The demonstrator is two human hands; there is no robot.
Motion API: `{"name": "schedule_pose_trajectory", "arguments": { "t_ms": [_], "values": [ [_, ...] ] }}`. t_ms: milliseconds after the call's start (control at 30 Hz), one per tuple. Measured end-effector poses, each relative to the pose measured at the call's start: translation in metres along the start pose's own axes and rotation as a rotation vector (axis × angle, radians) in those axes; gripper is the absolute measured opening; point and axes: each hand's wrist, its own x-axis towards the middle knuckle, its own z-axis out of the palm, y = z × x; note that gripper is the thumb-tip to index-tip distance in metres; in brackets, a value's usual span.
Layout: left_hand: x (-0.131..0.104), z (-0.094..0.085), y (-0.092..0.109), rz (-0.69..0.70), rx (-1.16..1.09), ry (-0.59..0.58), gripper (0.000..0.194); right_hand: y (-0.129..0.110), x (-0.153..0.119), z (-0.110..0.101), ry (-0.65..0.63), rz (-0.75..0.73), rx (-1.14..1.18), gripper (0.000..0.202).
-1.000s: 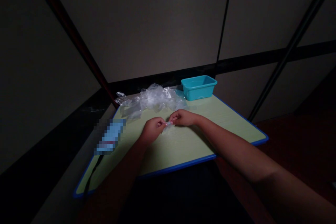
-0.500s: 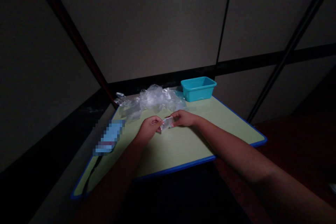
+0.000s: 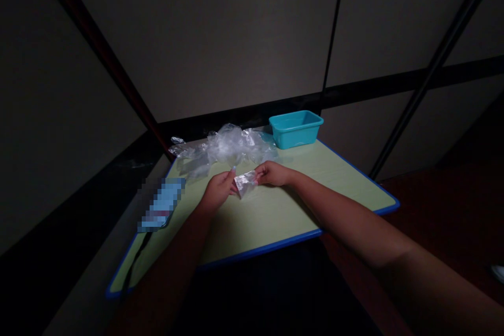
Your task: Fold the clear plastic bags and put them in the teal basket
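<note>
Between my hands is a small folded piece of clear plastic, seemingly a plastic bag (image 3: 245, 182), held just over the table. My left hand (image 3: 220, 188) grips its left edge, thumb pointing up and away from me. At its right edge, my right hand (image 3: 272, 174) pinches it between thumb and fingers. The piece now has a pointed lower corner. Just beyond my hands lies a crumpled heap of clear plastic bags (image 3: 230, 146).
A turquoise plastic basket (image 3: 297, 137) stands at the table's back right. On the left lies a blurred-out blue flat object (image 3: 163, 205) with a dark strap (image 3: 137, 260). The pale table (image 3: 275, 226) has a blue edge, and panelled walls rise behind it.
The plastic between my hands has shifted slightly and shows a wider face with a pointed corner. My left thumb has moved from pointing right to pointing up.
</note>
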Motion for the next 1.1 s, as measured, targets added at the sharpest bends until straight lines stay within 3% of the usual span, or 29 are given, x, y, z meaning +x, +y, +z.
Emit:
{"name": "schedule_pose_trajectory", "arguments": {
  "t_ms": [267, 400, 533, 633, 767, 933, 1100],
  "values": [
    [0.002, -0.008, -0.006, 0.112, 0.122, 0.079, 0.058, -0.007, -0.005, -0.015, 0.002, -0.144, -0.172, 0.032],
    [0.000, -0.009, -0.007, 0.148, 0.187, 0.086, 0.045, -0.008, -0.006, -0.016, -0.007, -0.168, -0.238, 0.024],
    [-0.002, -0.015, -0.004, 0.246, 0.420, 0.053, 0.029, -0.011, -0.008, -0.019, 0.049, -0.147, -0.405, 0.022],
    [-0.003, -0.019, 0.000, 0.321, 0.613, -0.003, 0.026, -0.017, -0.013, -0.024, 0.043, -0.167, -0.493, 0.030],
    [-0.003, -0.018, 0.001, 0.351, 0.774, -0.146, 0.045, -0.026, -0.019, -0.030, -0.110, -0.205, -0.560, 0.041],
    [0.001, -0.011, -0.012, 0.330, 0.842, -0.304, 0.061, -0.028, -0.021, -0.029, -0.234, -0.134, -0.528, 0.041],
    [-0.001, -0.008, -0.020, 0.285, 0.892, -0.341, 0.061, -0.025, -0.019, -0.027, -0.305, -0.057, -0.469, 0.035]
  ]
}}
